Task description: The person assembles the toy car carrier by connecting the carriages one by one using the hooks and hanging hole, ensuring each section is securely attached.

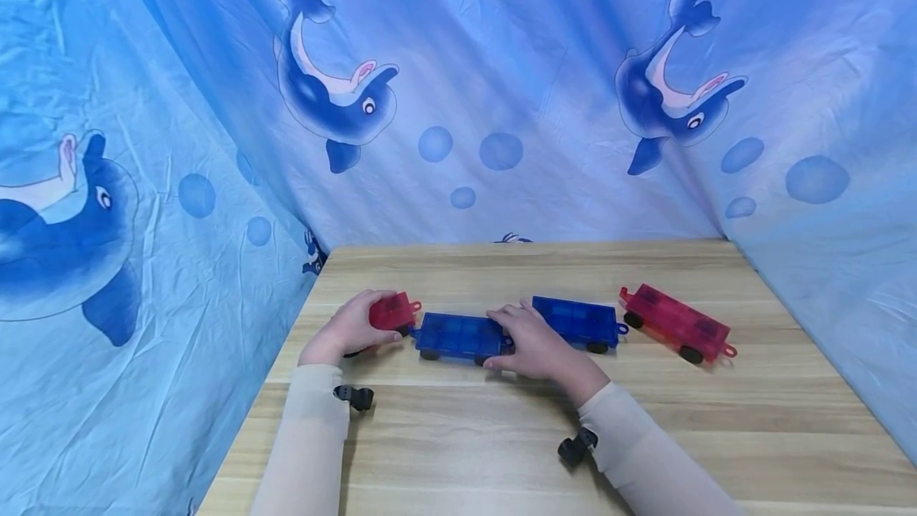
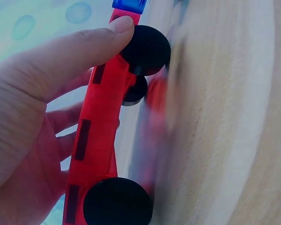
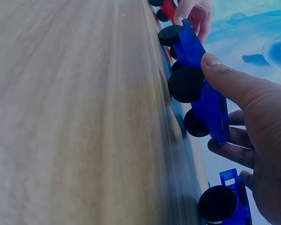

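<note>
My left hand [image 1: 349, 331] grips a translucent red toy car [image 1: 390, 310] with black wheels and a loop at its end. In the left wrist view the thumb lies along the side of that red car [image 2: 96, 131], fingers on its far side. My right hand [image 1: 539, 347] holds the right end of a translucent blue toy car [image 1: 453, 333], thumb near and fingers beyond. The blue car's left end is close to the red car's looped end. Behind the right hand stands a second blue car [image 1: 576, 318], partly covered by it and apart from the held one.
Another red car [image 1: 677, 321] stands slanted at the right, its hook end near the second blue car's loop. All stand on a wooden table [image 1: 458, 436]. A blue dolphin-print cloth [image 1: 458, 86] hangs behind and beside it. Small black cameras [image 1: 573, 448] are strapped to both wrists.
</note>
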Tool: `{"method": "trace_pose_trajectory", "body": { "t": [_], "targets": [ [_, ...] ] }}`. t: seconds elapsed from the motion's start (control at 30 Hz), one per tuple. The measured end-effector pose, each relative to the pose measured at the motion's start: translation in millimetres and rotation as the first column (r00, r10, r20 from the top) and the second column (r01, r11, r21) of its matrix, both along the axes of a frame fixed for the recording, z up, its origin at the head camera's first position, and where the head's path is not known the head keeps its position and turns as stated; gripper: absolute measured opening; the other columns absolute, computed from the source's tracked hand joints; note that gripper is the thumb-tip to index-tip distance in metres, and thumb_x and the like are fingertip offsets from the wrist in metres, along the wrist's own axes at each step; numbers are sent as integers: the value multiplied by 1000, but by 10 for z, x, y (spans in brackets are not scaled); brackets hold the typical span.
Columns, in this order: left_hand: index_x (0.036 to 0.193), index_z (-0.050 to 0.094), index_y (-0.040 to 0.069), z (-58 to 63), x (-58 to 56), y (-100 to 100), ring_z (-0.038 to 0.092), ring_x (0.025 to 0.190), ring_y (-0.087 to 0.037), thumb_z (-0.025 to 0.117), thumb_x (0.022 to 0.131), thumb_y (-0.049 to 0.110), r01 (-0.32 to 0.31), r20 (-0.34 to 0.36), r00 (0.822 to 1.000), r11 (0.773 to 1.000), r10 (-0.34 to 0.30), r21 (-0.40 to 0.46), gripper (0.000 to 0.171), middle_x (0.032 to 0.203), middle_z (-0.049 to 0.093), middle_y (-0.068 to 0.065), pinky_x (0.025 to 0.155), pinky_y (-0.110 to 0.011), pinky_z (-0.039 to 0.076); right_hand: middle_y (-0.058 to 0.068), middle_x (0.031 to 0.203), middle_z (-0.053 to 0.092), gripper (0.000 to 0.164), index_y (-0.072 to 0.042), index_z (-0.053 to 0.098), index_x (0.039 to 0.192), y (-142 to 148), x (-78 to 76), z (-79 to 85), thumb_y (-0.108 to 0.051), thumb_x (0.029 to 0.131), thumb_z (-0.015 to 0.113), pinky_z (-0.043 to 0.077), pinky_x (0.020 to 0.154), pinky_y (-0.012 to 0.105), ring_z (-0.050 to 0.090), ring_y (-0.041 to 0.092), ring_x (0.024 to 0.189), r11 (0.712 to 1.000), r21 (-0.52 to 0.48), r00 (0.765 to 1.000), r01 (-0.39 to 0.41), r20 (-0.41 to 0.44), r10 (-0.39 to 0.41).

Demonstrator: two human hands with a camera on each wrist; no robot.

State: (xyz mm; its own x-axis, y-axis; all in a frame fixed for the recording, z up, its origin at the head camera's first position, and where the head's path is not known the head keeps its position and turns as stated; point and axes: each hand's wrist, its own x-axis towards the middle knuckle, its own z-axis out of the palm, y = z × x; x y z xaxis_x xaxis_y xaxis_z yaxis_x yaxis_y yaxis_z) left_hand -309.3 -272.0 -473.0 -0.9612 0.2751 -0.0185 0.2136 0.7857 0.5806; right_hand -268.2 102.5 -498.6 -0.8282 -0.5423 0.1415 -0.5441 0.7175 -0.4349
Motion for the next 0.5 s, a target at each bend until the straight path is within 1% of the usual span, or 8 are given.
{"method": "trace_pose_trajectory", "body": {
  "t": [0.13,0.3,0.4,0.5],
  "targets": [
    [156,50,13,2,-1,14,59,126,-39,94,80,30,-8,0,1000,1000,8,-2,89,147,56,-15,104,-56,51,9,153,53,90,-12,49,157,-5,5,0,-58,87,81,14,125,62,29,46,152,1000,12,1000,14,19,-14],
    [156,50,14,-17,-7,20,58,126,-38,92,83,27,-24,1,1000,1000,24,-10,85,148,56,-15,102,-54,53,8,153,53,89,-13,50,157,-11,14,12,-59,87,80,15,125,61,27,46,153,999,32,999,31,36,-32],
    [156,50,14,-36,-8,12,58,126,-38,91,84,27,-25,4,1000,1000,26,-12,84,148,56,-15,102,-54,54,8,151,54,89,-13,51,156,-13,15,17,-59,87,80,15,125,61,27,46,153,999,38,999,39,29,-40],
    [156,50,14,-49,-12,4,58,126,-37,91,85,27,-28,1,1000,1000,28,-11,83,148,56,-14,102,-54,54,7,149,56,88,-12,52,156,-13,5,13,-59,87,80,14,126,59,32,41,152,998,49,999,46,4,-46]
  ]
}}
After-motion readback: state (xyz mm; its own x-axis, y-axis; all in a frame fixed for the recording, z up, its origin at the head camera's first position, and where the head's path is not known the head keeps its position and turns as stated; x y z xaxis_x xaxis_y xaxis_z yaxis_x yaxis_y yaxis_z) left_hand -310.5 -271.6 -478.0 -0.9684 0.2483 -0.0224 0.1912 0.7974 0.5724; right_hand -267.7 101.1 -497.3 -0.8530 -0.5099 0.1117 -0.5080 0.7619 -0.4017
